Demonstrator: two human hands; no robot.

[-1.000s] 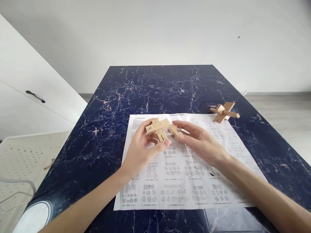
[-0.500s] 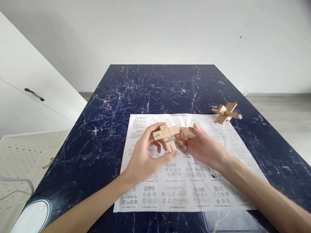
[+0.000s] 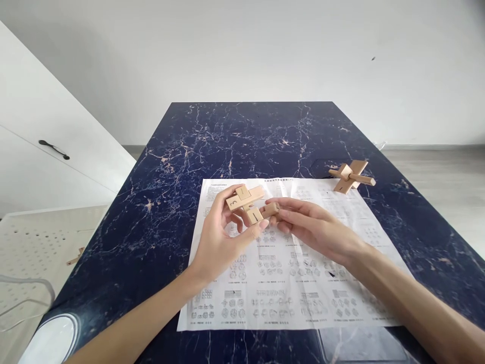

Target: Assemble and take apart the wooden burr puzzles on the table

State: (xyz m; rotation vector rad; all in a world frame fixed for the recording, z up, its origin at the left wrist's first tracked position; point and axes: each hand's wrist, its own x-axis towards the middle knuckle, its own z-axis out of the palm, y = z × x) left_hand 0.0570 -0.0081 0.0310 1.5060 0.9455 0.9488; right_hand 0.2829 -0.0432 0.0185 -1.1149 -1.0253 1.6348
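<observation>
Two joined wooden puzzle pieces (image 3: 246, 198), marked with a 3 and dark strokes, sit in the grip of my left hand (image 3: 225, 237), thumb below and fingers behind. Between the thumb and fingers of my right hand (image 3: 306, 220) is a single wooden puzzle piece (image 3: 271, 209), its near end pointing at the joined pieces. The two are very close; whether they touch I cannot tell. Both hands are over the printed instruction sheet (image 3: 282, 278), which shows rows of small diagrams.
A wooden cross-shaped puzzle (image 3: 350, 177) with a round rod stands at the sheet's far right corner. The dark blue marbled table (image 3: 242, 136) extends to a wall. On the left are a white cabinet (image 3: 56, 177) and a perforated white surface (image 3: 34, 242) with cables.
Both hands have moved a little left. My right hand has turned its piece and brought it up against or near the lower part of the joined pieces, which are tilted differently now.
</observation>
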